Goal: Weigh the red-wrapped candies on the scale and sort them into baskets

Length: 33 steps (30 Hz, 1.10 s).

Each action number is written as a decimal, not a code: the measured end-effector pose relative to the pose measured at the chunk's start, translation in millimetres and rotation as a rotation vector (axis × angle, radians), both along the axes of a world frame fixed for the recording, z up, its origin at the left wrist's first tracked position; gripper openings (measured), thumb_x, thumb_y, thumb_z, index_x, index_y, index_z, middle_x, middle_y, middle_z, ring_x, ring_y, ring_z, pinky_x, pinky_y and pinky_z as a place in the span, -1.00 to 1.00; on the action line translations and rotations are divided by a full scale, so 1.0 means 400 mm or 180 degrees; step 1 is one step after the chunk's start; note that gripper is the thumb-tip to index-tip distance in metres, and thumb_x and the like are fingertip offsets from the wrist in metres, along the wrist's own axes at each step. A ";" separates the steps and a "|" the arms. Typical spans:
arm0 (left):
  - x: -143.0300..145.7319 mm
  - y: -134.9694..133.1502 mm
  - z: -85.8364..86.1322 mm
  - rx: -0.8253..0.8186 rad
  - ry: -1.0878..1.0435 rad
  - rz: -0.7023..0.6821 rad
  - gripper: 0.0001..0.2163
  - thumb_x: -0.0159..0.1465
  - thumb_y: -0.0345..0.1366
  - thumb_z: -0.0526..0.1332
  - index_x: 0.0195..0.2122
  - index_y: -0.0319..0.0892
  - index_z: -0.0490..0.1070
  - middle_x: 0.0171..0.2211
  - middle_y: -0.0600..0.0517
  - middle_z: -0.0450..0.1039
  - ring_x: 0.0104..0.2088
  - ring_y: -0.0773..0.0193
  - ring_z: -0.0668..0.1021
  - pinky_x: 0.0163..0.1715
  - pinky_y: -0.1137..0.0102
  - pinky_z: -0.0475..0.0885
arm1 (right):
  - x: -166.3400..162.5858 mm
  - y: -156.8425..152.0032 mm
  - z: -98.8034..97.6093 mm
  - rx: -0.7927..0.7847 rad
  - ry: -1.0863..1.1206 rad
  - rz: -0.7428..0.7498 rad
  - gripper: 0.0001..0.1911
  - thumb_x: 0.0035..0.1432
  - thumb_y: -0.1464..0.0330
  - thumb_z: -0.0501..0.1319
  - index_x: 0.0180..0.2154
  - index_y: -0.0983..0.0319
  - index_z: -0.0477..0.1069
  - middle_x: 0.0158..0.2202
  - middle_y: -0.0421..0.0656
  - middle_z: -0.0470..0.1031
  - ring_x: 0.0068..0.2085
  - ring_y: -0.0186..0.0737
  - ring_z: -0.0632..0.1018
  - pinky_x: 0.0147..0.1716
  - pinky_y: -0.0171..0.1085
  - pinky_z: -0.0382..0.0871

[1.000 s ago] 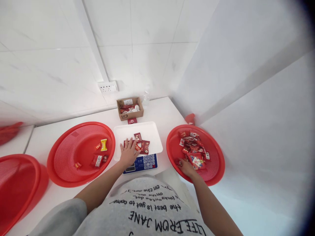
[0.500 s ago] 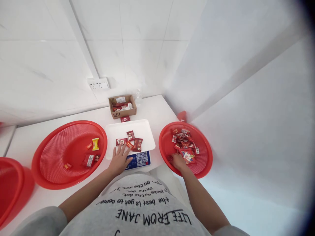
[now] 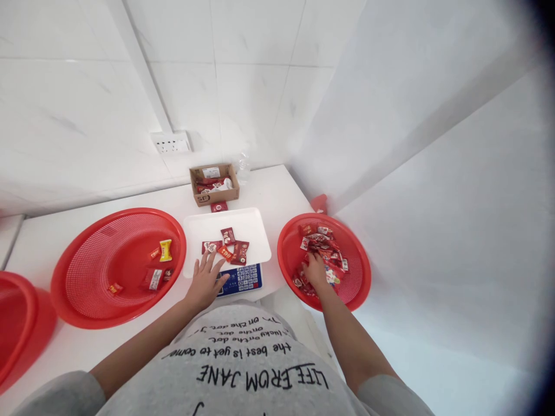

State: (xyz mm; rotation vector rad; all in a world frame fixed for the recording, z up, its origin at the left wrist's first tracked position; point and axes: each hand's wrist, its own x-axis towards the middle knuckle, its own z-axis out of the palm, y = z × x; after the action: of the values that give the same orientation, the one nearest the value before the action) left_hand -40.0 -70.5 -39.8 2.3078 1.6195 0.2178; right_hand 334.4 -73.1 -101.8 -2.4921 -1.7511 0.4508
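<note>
My left hand (image 3: 206,284) lies with fingers spread at the near edge of the white scale tray (image 3: 255,222), its fingertips beside the snack packets there and its thumb near the blue keypad (image 3: 247,278). On the tray are a dark red packet with a white heart (image 3: 211,247), two more dark red packets (image 3: 240,252) and a small orange-red packet (image 3: 225,252). Inside the right red basket (image 3: 363,254), my right hand (image 3: 315,270) reaches down with bent fingers among several red packets (image 3: 321,237). Its fingertips are partly hidden, and I cannot make out what they hold.
Left of the scale stands a wide red basket (image 3: 82,271) with a yellow packet (image 3: 165,250) and several red ones. Another red basket (image 3: 26,329) is at the far left. Behind the tray sits a cardboard box (image 3: 217,197) of packets, near a clear plastic bottle (image 3: 243,167).
My right hand has moved from the left side of the right basket farther in, toward its middle. Packets at its near left now show. My left hand stays at the tray.
</note>
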 end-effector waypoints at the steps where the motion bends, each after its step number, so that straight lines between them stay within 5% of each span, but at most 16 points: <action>1: 0.000 0.000 0.000 -0.0002 -0.0013 0.0018 -0.58 0.30 -0.07 -0.03 0.11 -0.12 0.28 0.27 -0.15 0.01 0.29 -0.05 -0.03 0.16 -0.09 0.00 | 0.009 0.007 -0.004 0.0057 0.0036 -0.0056 -0.45 0.07 0.39 0.08 0.13 0.32 0.19 0.12 0.07 0.24 0.15 -0.04 0.25 0.09 -0.19 0.09; 5: -0.001 -0.001 0.000 -0.0023 -0.0058 0.0061 -0.58 0.29 -0.07 -0.02 0.10 -0.11 0.28 0.27 -0.14 0.04 0.29 -0.04 -0.02 0.16 -0.09 0.00 | 0.013 0.028 -0.015 -0.0246 0.0241 -0.0141 -0.37 0.02 0.33 0.16 0.16 0.28 0.16 0.16 0.06 0.20 0.17 0.00 0.23 0.11 -0.13 0.08; 11: -0.004 0.000 -0.001 0.0026 -0.0112 0.0093 -0.59 0.29 -0.08 -0.02 0.10 -0.11 0.27 0.26 -0.13 0.04 0.29 -0.04 -0.01 0.16 -0.09 0.02 | -0.017 0.055 0.012 -0.0145 0.0509 0.0082 -0.54 0.13 0.34 0.04 0.08 0.26 0.27 0.08 0.01 0.31 0.05 -0.14 0.37 0.04 -0.25 0.19; 18: -0.002 0.002 -0.003 0.0103 -0.0126 0.0111 -0.60 0.29 -0.09 -0.02 0.09 -0.12 0.28 0.25 -0.14 0.06 0.28 -0.03 0.00 0.16 -0.07 0.03 | 0.023 0.069 0.033 -0.0196 0.0176 -0.0311 -0.58 0.04 0.48 0.04 -0.03 0.29 0.41 0.29 0.03 -0.07 0.02 -0.06 0.42 0.01 -0.21 0.25; 24: -0.001 0.004 0.000 0.0028 -0.0075 0.0150 -0.60 0.29 -0.10 -0.02 0.10 -0.12 0.27 0.26 -0.14 0.05 0.29 -0.03 -0.01 0.16 -0.06 0.02 | 0.023 0.052 0.018 0.0282 0.0407 -0.0216 -0.53 0.07 0.50 -0.04 0.02 0.34 0.34 0.14 0.03 0.27 0.11 -0.12 0.34 0.09 -0.22 0.17; 27: 0.002 0.003 -0.006 0.0013 -0.0065 0.0139 -0.60 0.29 -0.09 -0.01 0.10 -0.11 0.27 0.26 -0.14 0.04 0.29 -0.02 0.00 0.16 -0.07 0.03 | 0.016 0.038 0.025 0.0484 0.0685 -0.0385 -0.57 0.09 0.45 -0.06 -0.01 0.29 0.35 -0.06 -0.01 0.47 -0.03 -0.12 0.45 -0.01 -0.18 0.25; 33: 0.004 -0.002 -0.014 -0.0060 0.0020 0.0028 -0.60 0.29 -0.10 0.00 0.11 -0.10 0.26 0.26 -0.10 0.06 0.28 -0.01 0.01 0.17 -0.06 0.02 | -0.014 0.005 0.092 0.0899 0.1132 -0.0906 -0.66 0.10 0.31 0.00 -0.13 0.26 0.38 -0.20 -0.03 0.53 -0.16 -0.12 0.50 -0.10 -0.19 0.29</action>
State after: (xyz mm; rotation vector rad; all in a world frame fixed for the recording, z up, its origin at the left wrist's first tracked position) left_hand -38.2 -71.4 -45.4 2.2900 1.6281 0.1965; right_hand 328.6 -71.1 -65.2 -2.2442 -1.2148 0.5393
